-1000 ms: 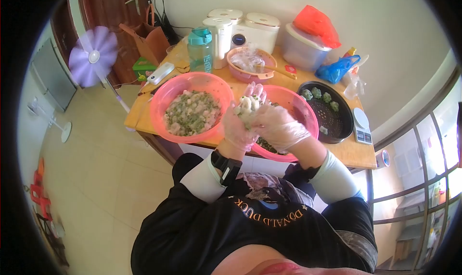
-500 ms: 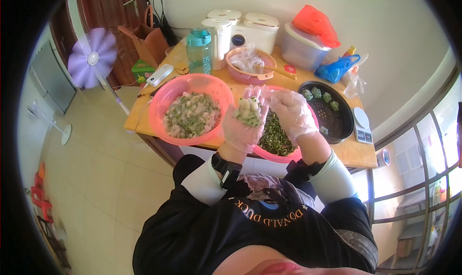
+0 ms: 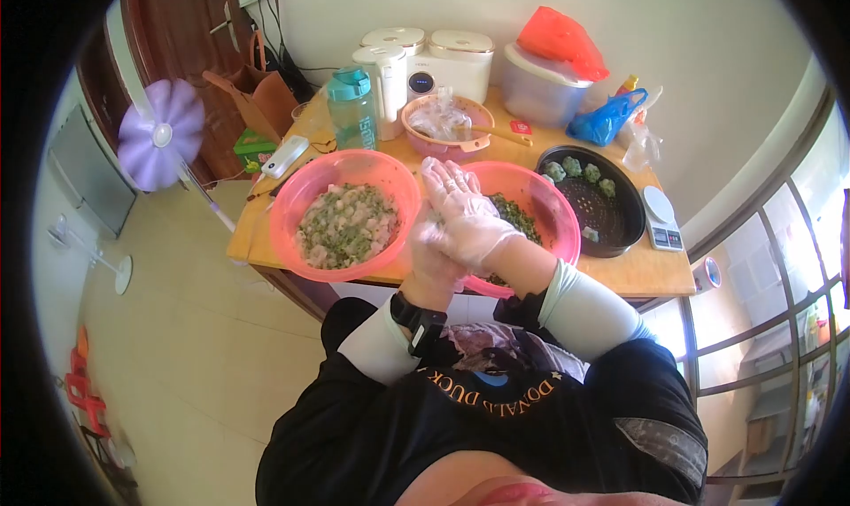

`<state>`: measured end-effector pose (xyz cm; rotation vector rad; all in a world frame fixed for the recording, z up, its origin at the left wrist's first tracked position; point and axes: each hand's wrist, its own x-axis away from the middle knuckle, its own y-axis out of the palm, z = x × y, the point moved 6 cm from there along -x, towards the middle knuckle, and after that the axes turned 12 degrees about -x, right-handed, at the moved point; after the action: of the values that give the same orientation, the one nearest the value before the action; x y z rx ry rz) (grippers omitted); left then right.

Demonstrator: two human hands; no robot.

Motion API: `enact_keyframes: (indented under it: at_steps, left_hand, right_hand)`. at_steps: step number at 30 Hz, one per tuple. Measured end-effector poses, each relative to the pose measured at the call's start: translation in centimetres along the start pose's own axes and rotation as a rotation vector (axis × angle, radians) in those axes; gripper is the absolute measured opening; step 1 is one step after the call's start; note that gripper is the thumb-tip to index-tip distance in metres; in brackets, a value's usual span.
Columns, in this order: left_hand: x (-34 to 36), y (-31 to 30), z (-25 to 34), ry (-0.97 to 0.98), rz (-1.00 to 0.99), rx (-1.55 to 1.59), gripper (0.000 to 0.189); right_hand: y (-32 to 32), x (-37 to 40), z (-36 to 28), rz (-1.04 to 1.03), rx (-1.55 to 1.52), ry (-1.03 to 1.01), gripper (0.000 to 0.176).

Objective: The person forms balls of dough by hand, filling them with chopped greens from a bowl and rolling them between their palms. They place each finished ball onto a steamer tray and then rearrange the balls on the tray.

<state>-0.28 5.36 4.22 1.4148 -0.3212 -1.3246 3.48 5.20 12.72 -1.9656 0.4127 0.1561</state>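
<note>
My gloved right hand lies across my gloved left hand, palms pressed together with fingers straight. The lump of white-and-green mixture seen on my left palm a moment ago is hidden between them. Both hands are over the near gap between two pink bowls. The left bowl holds a chunky white-and-green mixture. Finely chopped greens lie in the right bowl, partly covered by my right hand and forearm. Several green-white balls sit in a round black perforated pan to the right.
A digital scale stands right of the pan. Behind the bowls are a teal bottle, a pink basket with plastic film and a wooden-handled utensil, white appliances, a lidded tub and a blue bag. A purple fan stands left.
My right hand has come from above the right bowl onto my left palm, covering the lump. The view has shifted slightly.
</note>
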Motion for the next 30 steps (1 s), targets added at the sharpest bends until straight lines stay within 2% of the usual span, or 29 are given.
enact_keyframes:
  at_steps: [1,2,3,4,6,7,8,9,10,12,16,20,22,23,24,26,27,28,29,30]
  left_hand:
    - [0.0,-0.5,0.1,-0.018,-0.06,0.008,0.054]
    - [-0.1,-0.4,0.3,-0.037,-0.119,0.012,0.054]
    - [0.7,0.4,0.7,-0.068,0.18,0.089,0.053]
    - [0.4,1.6,1.0,-0.065,0.178,0.086,0.053]
    - [0.3,1.6,1.3,0.022,0.42,0.105,0.052]
    - [0.3,1.6,1.3,0.008,0.371,0.147,0.051]
    - [0.3,1.5,1.1,0.008,0.371,0.148,0.051]
    - [-0.1,3.7,1.5,0.037,0.189,-0.104,0.051]
    - [-0.4,5.4,1.5,0.063,0.002,-0.355,0.05]
    - [-0.5,5.2,1.2,0.04,0.01,-0.337,0.05]
    - [-0.3,3.3,0.4,-0.015,0.068,-0.263,0.05]
    - [0.2,1.1,0.3,-0.07,0.126,-0.205,0.05]
    - [0.4,0.3,0.7,-0.09,0.155,-0.182,0.05]
    - [0.3,0.4,0.9,-0.077,0.116,0.053,0.049]
    - [0.4,0.5,0.8,-0.07,0.115,0.049,0.049]
    - [0.8,0.3,1.7,0.062,0.269,-0.709,0.051]
    - [0.7,0.5,2.0,0.064,0.269,-0.709,0.051]
    - [0.4,1.1,1.6,0.014,0.143,-0.415,0.05]
    - [0.2,1.8,1.3,-0.034,0.017,-0.12,0.05]
    - [0.4,1.8,1.1,-0.032,0.019,-0.116,0.05]
  right_hand:
    - [-1.3,-0.3,-0.4,0.005,-0.001,-0.003,0.087]
    - [-2.9,-0.5,0.3,-0.039,-0.477,0.288,0.084]
    - [-2.9,-0.3,0.8,-0.089,-0.954,0.577,0.083]
    - [-1.9,-0.8,2.4,0.094,-1.261,0.664,0.079]
    - [-2.7,-0.9,3.7,0.281,-1.327,0.479,0.072]
    - [-1.8,-0.9,4.4,0.28,-1.326,0.479,0.072]
    - [-1.2,-1.3,4.5,0.249,-0.974,0.345,0.07]
    - [-0.9,-1.6,3.9,0.216,-0.622,0.213,0.07]
    - [-0.9,-1.6,2.5,0.223,-0.622,0.213,0.07]
    - [-0.8,-1.6,-0.8,0.147,0.007,0.204,0.078]
    - [0.2,-1.4,-0.1,0.119,-0.095,0.303,0.078]
    - [-0.3,-1.4,0.7,0.147,-0.037,0.286,0.075]
    - [-1.8,-1.7,2.2,0.133,-0.65,0.299,0.069]
    - [-3.1,-0.6,1.7,0.276,-0.781,0.222,0.051]
    - [-4.2,-0.2,1.7,0.272,-0.781,0.215,0.051]
    - [-5.9,0.6,1.0,0.199,-0.696,0.019,0.05]
    - [-5.2,0.9,1.2,0.139,-0.697,0.039,0.053]
    - [-5.0,1.5,1.1,0.138,-0.696,0.037,0.053]
    - [-4.6,2.1,-0.1,0.056,-0.433,-0.105,0.056]
    - [-4.0,2.8,-1.1,-0.027,-0.168,-0.24,0.06]
